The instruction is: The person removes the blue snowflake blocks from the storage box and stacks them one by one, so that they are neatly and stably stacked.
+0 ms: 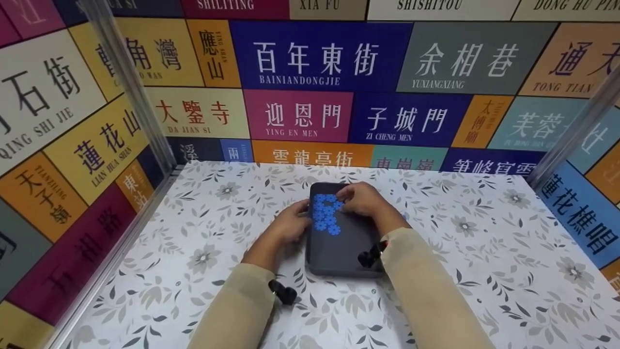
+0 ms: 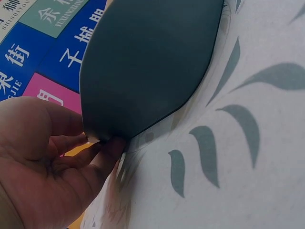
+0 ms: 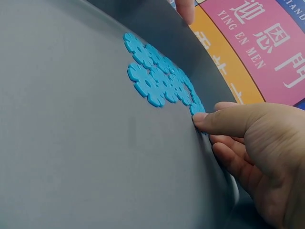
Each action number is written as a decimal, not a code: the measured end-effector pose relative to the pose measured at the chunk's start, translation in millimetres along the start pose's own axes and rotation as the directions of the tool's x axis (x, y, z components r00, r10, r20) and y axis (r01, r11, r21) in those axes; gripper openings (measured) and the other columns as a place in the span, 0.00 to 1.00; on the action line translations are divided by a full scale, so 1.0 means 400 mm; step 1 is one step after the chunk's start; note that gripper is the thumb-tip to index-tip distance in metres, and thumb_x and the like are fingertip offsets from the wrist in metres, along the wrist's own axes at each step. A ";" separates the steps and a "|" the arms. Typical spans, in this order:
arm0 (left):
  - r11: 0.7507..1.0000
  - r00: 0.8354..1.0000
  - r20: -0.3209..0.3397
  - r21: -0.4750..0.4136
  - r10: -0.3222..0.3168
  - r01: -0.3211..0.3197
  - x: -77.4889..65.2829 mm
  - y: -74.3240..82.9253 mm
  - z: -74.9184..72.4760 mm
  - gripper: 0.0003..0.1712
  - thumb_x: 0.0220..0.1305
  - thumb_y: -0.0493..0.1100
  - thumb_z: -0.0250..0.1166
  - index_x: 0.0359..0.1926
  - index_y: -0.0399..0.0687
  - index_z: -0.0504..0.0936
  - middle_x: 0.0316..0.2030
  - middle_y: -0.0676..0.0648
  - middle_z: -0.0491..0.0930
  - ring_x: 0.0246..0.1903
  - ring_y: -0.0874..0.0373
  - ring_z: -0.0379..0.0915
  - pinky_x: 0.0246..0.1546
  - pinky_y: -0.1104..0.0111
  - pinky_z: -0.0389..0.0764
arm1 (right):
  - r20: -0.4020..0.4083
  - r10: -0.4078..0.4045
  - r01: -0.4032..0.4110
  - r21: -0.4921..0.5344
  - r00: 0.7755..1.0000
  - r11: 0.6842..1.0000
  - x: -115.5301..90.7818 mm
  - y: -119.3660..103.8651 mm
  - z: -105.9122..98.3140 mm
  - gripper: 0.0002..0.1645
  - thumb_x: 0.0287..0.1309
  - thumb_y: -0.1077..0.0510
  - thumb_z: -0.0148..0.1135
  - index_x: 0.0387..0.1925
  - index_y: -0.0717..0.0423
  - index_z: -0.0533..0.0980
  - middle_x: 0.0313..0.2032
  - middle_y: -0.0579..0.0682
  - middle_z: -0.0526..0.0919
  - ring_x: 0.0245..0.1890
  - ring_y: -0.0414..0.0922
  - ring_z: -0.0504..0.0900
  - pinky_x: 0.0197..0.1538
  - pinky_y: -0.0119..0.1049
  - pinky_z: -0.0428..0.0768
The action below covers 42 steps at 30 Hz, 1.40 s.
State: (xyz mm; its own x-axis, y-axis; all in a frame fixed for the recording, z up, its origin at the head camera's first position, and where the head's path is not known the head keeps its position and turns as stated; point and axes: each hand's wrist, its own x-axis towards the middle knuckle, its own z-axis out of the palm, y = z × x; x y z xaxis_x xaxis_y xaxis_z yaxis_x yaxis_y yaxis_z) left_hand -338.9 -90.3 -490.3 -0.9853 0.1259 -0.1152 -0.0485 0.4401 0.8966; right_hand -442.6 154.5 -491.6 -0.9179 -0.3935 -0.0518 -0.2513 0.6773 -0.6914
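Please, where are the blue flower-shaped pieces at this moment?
In the head view, the blue flower-shaped pieces lie in the dark tray's upper left part, between the left hand and right hand.

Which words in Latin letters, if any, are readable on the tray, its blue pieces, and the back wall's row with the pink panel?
Tray, blue pieces: none visible.
"DA JIAN SI": cream panel
"YING EN MEN": pink panel
"ZI CHENG MEN": blue panel
Orange panel, teal panel: too small, blurred.

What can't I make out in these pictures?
Head view: the far right corner of the dark tray, covered by the right hand.
Left wrist view: the blue flower pieces, hidden by the tray's side.
Right wrist view: most of the left hand, cut off by the top edge.
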 end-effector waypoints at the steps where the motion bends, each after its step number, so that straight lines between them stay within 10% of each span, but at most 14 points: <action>1: 1.000 1.000 0.000 -0.001 0.002 -0.002 0.001 -0.001 0.000 0.37 0.71 0.39 0.61 0.80 0.50 0.68 0.76 0.42 0.73 0.69 0.47 0.74 0.58 0.55 0.81 | -0.003 -0.001 0.001 0.002 1.000 1.000 0.001 0.001 0.000 0.24 0.56 0.60 0.78 0.56 0.55 0.87 0.53 0.54 0.91 0.51 0.51 0.85 0.58 0.49 0.83; 11: 0.999 0.999 -0.003 -0.001 0.032 -0.032 0.000 -0.002 0.001 0.37 0.71 0.36 0.59 0.80 0.45 0.68 0.76 0.40 0.73 0.75 0.45 0.71 0.71 0.53 0.75 | -0.037 -0.057 0.057 0.004 0.998 0.998 -0.001 0.005 0.003 0.26 0.57 0.62 0.76 0.59 0.57 0.86 0.56 0.59 0.90 0.54 0.55 0.87 0.59 0.51 0.85; 19: 1.000 1.000 -0.003 -0.028 0.001 -0.001 -0.001 -0.002 0.003 0.37 0.71 0.37 0.60 0.80 0.48 0.69 0.76 0.42 0.74 0.71 0.47 0.73 0.62 0.55 0.79 | -0.081 -0.021 0.019 -0.025 0.996 1.000 -0.002 0.007 0.000 0.20 0.64 0.61 0.68 0.57 0.54 0.88 0.55 0.58 0.90 0.55 0.54 0.86 0.60 0.53 0.83; 23: 1.000 1.000 -0.005 -0.016 0.012 -0.012 0.000 -0.004 0.002 0.37 0.71 0.37 0.60 0.80 0.48 0.69 0.76 0.42 0.74 0.72 0.47 0.73 0.61 0.58 0.79 | -0.130 0.019 -0.013 0.048 0.991 0.999 -0.001 0.008 0.002 0.20 0.65 0.60 0.68 0.57 0.53 0.87 0.51 0.57 0.91 0.47 0.50 0.86 0.53 0.46 0.84; 29: 0.999 0.999 0.001 -0.004 0.040 -0.040 -0.002 0.000 -0.002 0.38 0.70 0.37 0.60 0.80 0.46 0.69 0.75 0.40 0.75 0.67 0.45 0.76 0.34 0.67 0.79 | -0.244 0.061 -0.012 0.198 0.968 0.980 -0.003 0.004 0.001 0.19 0.66 0.57 0.69 0.57 0.53 0.88 0.47 0.58 0.92 0.37 0.46 0.89 0.40 0.37 0.84; 36: 0.998 0.999 0.009 0.026 0.050 -0.050 -0.005 0.000 -0.005 0.38 0.72 0.38 0.60 0.81 0.46 0.67 0.76 0.40 0.73 0.69 0.45 0.74 0.43 0.66 0.81 | -0.331 0.087 0.029 0.328 0.940 0.944 0.005 0.004 0.001 0.16 0.65 0.59 0.72 0.54 0.56 0.88 0.48 0.57 0.92 0.36 0.41 0.89 0.42 0.34 0.88; 42: 1.000 0.999 0.017 0.015 0.027 -0.027 -0.004 0.000 -0.004 0.38 0.73 0.38 0.59 0.82 0.47 0.65 0.77 0.40 0.72 0.65 0.44 0.77 0.30 0.69 0.78 | -0.318 0.109 0.050 0.454 0.942 0.890 0.007 0.002 -0.005 0.17 0.66 0.59 0.72 0.55 0.57 0.88 0.44 0.54 0.91 0.36 0.40 0.89 0.47 0.40 0.90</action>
State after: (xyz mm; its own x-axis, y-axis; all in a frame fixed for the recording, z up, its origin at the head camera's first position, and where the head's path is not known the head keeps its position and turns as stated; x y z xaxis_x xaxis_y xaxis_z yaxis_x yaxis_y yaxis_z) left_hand -337.6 -92.0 -489.3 -0.9834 0.1529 -0.0979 -0.0190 0.4496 0.8930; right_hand -445.9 155.0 -491.0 -0.9896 -0.0986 0.1048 -0.1301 0.3011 -0.9447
